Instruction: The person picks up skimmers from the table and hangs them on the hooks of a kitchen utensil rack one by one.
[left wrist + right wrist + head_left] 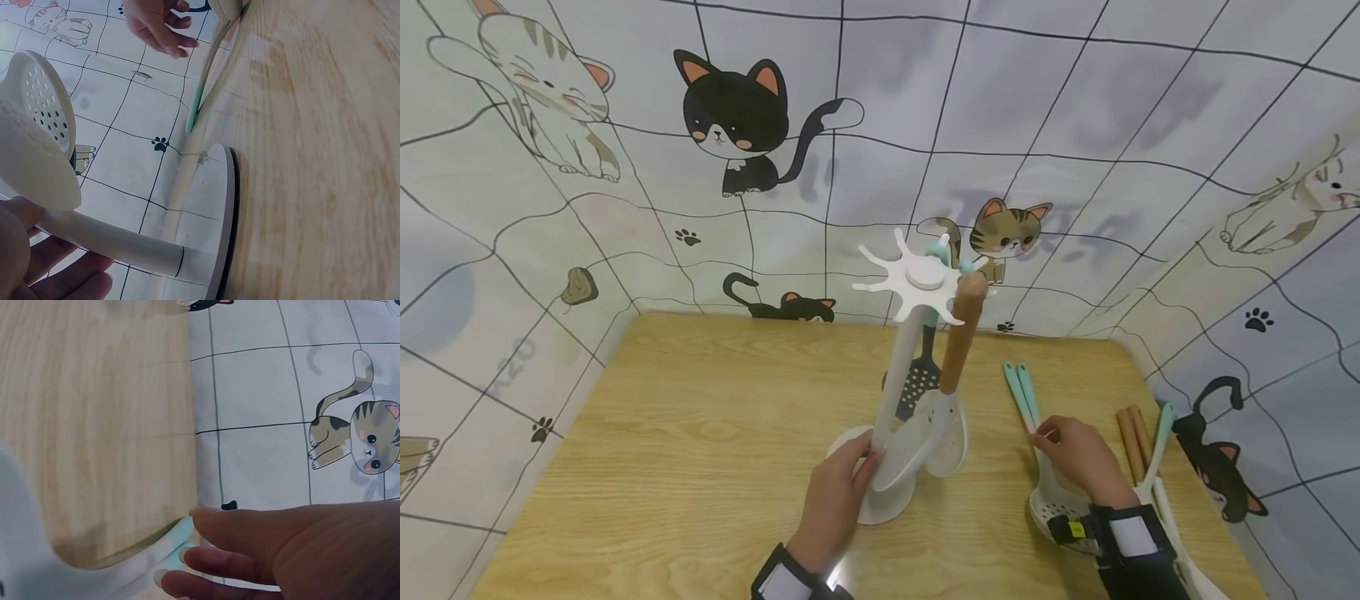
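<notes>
Pale wall (887,92), cartoon cats (733,104), black grid lines (840,50); wood-grain tabletop (700,425).

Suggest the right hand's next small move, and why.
Probably pinch one mint handle with the right hand: it is loosely open, close by a pair of them, while the left hand holds the stand, where some hooks look bare.

- It seems to be a home-like corner; the exact kind of place I cannot tell.
- The wall covering (910,100), on 3 sides, carries playful cats (733,108) and paw prints (687,237).
- The table (715,400) has wood grain.
- The rack (898,371) and utensils (962,342) are kitchen goods.
</notes>
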{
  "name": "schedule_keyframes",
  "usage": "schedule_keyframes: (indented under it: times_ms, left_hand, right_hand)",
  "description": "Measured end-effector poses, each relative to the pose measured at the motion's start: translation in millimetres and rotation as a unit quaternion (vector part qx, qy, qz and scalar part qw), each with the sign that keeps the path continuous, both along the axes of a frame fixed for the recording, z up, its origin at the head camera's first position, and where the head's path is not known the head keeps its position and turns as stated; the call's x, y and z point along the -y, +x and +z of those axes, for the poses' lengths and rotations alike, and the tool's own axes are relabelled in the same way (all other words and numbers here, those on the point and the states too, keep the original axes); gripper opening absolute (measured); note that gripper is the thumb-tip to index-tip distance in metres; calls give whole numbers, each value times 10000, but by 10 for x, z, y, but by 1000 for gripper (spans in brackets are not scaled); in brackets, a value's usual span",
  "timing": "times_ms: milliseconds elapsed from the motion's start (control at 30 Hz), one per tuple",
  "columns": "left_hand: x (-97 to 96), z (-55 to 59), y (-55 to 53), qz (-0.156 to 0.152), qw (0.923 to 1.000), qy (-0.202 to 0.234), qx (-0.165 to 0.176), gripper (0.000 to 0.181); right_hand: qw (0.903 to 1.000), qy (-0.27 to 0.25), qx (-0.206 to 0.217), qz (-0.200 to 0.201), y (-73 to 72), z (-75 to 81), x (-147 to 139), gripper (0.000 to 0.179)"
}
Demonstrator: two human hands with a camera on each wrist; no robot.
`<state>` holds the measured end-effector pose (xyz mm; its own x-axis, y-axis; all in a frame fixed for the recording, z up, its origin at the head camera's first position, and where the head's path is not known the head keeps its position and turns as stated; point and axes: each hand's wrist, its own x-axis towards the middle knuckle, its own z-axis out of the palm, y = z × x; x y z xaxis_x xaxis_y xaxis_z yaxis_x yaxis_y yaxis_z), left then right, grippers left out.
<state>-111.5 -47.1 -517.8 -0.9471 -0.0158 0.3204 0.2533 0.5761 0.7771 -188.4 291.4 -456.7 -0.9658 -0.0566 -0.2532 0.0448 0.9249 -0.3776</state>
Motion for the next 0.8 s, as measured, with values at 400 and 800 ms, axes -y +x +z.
schedule_keyframes:
  times_ms: [400, 800]
  left_hand:
    - [8, 24, -2, -63, 9998, -40, 203, 29]
    - [15, 24, -6, -110, 9995, -95, 278, 31]
  right_hand:
    - [9990, -42, 358, -251, 16, -151, -152, 40]
    - [9983, -66, 424, -393, 11, -226, -91, 39]
